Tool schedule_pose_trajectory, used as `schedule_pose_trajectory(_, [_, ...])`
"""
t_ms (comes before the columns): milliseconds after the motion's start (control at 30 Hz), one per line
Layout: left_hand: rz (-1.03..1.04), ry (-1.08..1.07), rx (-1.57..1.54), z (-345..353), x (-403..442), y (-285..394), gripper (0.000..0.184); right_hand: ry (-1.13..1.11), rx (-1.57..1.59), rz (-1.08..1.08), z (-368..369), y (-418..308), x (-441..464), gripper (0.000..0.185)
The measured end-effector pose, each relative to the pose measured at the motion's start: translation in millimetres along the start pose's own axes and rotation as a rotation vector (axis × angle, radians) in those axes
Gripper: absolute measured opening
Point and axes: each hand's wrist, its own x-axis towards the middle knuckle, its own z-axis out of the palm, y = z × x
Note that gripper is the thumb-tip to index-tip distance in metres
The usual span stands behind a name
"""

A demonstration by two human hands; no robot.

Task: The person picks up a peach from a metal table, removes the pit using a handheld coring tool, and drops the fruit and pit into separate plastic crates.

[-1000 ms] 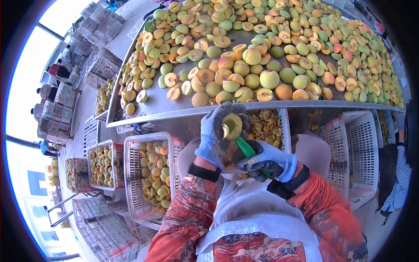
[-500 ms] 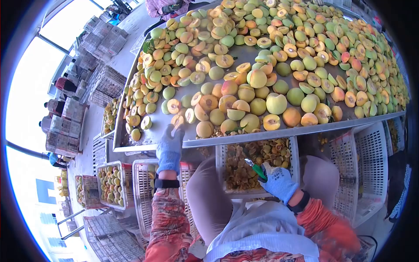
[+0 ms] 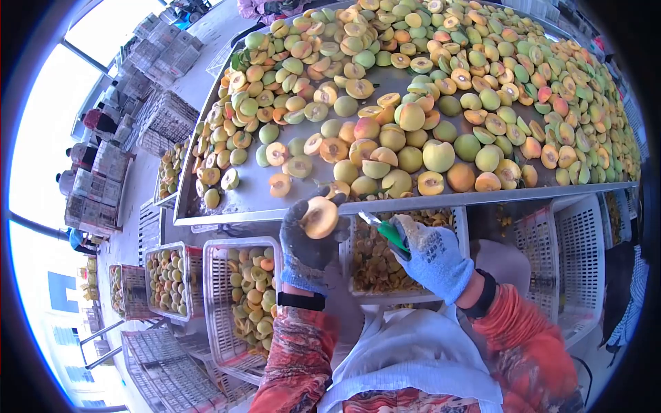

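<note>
My left hand (image 3: 308,241), in a blue glove with a dark palm, holds a halved peach-like fruit (image 3: 320,217), its cut face up, just below the table's front edge. To its right, my right hand (image 3: 430,255) is closed round a green-handled tool (image 3: 393,235) whose metal tip points up and left toward the fruit. The tip and the fruit are apart. Whole and halved fruits (image 3: 438,156) cover much of the metal table (image 3: 255,206) beyond my hands. Under my hands stands a white crate (image 3: 463,237) of small brownish-yellow pieces (image 3: 385,265).
Crates of fruit (image 3: 277,251) stand at the left, with a stack of crates (image 3: 110,162) farther off. At the right is another white crate (image 3: 585,258). People (image 3: 100,120) are at the far left, and a person in pink (image 3: 258,8) is beyond the table.
My left hand has come back from the tabletop and now holds a fruit half. My right hand has moved up slightly with the tool. The fruit seen in my left hand earliest is gone from it.
</note>
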Motion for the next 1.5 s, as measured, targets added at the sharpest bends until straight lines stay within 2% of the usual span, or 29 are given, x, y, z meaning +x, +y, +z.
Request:
schedule_pose_trajectory(67, [0.192,0.109,0.630,5.4,-8.6,-24.3,0.041,0.003,-0.128,-0.089,-4.1,-8.5,6.7,0.041])
schedule_pose_trajectory(100, [0.102,0.105,0.400,9.1,-12.5,-29.6,0.033,0.010,-0.248,-0.173,-6.6,-11.6,7.0,0.045])
schedule_pose_trajectory(133, [0.271,0.087,0.836,21.9,-21.9,-33.0,0.032,0.004,-0.257,-0.169,-10.3,-15.6,4.7,0.045])
schedule_pose_trajectory(200, [0.115,0.135,0.353,33.5,-26.8,-33.3,0.030,-0.060,-0.482,-0.210,-18.3,-23.6,0.4,0.044])
schedule_pose_trajectory(333, [0.260,0.161,0.528,42.6,-38.3,-40.3,0.031,-0.143,-0.573,-0.219,-26.3,-39.5,-14.1,0.047])
schedule_pose_trajectory(400, [0.375,0.217,0.598,45.3,-45.9,-47.0,0.026,-0.171,-0.541,-0.212,-23.6,-43.8,-24.5,0.047])
schedule_pose_trajectory(467, [0.388,0.253,0.632,42.8,-53.7,-52.0,0.025,-0.203,-0.507,-0.203,-17.7,-46.2,-36.0,0.048])
schedule_pose_trajectory(533, [0.462,0.322,0.788,46.6,-59.6,-57.4,0.025,-0.192,-0.350,-0.168,-10.7,-46.9,-45.7,0.049])
schedule_pose_trajectory(600, [0.492,0.289,0.785,49.0,-63.7,-61.1,0.026,-0.209,-0.250,-0.115,-9.3,-54.4,-50.4,0.048])
schedule_pose_trajectory(667, [0.550,0.211,0.758,54.0,-65.5,-60.0,0.026,-0.272,0.052,0.066,-11.9,-60.4,-51.3,0.048])
schedule_pose_trajectory(700, [0.548,0.207,0.761,54.4,-65.1,-54.9,0.026,-0.269,0.054,0.069,-16.5,-59.4,-49.9,0.048])
schedule_pose_trajectory(767, [0.493,-0.011,0.857,54.7,-62.7,-39.9,0.029,-0.270,0.395,0.103,-26.9,-53.1,-42.6,0.052])
schedule_pose_trajectory(800, [0.494,-0.016,0.865,56.1,-57.9,-40.4,0.029,-0.263,0.400,0.102,-28.0,-48.0,-39.9,0.052])
schedule_pose_trajectory(867, [0.292,0.109,0.717,51.7,-46.8,-47.5,0.028,-0.315,0.336,0.107,-23.1,-35.2,-38.2,0.053])
schedule_pose_trajectory(900, [0.113,0.156,0.637,43.9,-47.7,-50.6,0.027,-0.241,0.176,-0.013,-12.1,-32.0,-43.3,0.048])
schedule_pose_trajectory(933, [0.112,0.157,0.636,45.0,-49.6,-51.2,0.027,-0.242,0.177,-0.012,-17.4,-34.1,-41.2,0.048])
schedule_pose_trajectory(1000, [0.065,0.121,0.491,50.5,-58.1,-52.5,0.026,-0.582,0.929,0.299,-38.0,-43.1,-36.2,0.044])
schedule_pose_trajectory(1033, [0.163,-0.035,0.585,56.1,-60.9,-47.5,0.023,-0.715,1.186,0.488,-45.0,-45.2,-37.8,0.042])
schedule_pose_trajectory(1067, [0.158,-0.031,0.585,55.7,-57.6,-44.5,0.023,-0.718,1.190,0.492,-43.4,-43.6,-39.2,0.042])
schedule_pose_trajectory(1133, [0.102,-0.034,0.872,58.1,-47.5,-39.0,0.021,-0.762,1.210,0.548,-41.4,-39.2,-38.0,0.039])
schedule_pose_trajectory(1167, [0.152,-0.027,1.134,57.9,-44.7,-38.4,0.020,-0.750,1.207,0.537,-41.2,-37.6,-36.3,0.039])
schedule_pose_trajectory(1200, [0.153,-0.034,1.139,55.6,-41.7,-39.0,0.020,-0.724,1.372,0.561,-38.8,-38.0,-39.1,0.038])
schedule_pose_trajectory(1233, [0.244,-0.066,1.165,53.7,-38.7,-40.8,0.020,-0.697,1.536,0.585,-36.2,-37.6,-42.5,0.036])
schedule_pose_trajectory(1267, [0.336,-0.097,1.190,53.2,-36.3,-41.8,0.021,-0.690,1.539,0.584,-32.4,-37.1,-44.9,0.036])
schedule_pose_trajectory(1300, [0.108,0.024,0.819,54.1,-33.9,-43.0,0.020,-0.679,1.729,0.635,-28.3,-36.6,-46.9,0.036])
schedule_pose_trajectory(1333, [0.109,0.022,0.819,52.7,-31.5,-47.0,0.020,-0.667,1.919,0.683,-26.3,-36.5,-48.7,0.037])
schedule_pose_trajectory(1400, [0.414,0.114,1.199,46.3,-27.3,-55.9,0.023,-0.647,1.906,0.689,-21.9,-35.1,-53.4,0.032])
schedule_pose_trajectory(1433, [0.207,0.144,0.870,50.1,-26.0,-56.2,0.026,-0.653,2.029,0.659,-13.9,-31.1,-56.1,0.032])
schedule_pose_trajectory(1500, [0.155,0.121,0.949,32.4,-18.3,-53.9,0.023,-0.661,2.155,0.628,-4.5,-28.1,-56.5,0.032])
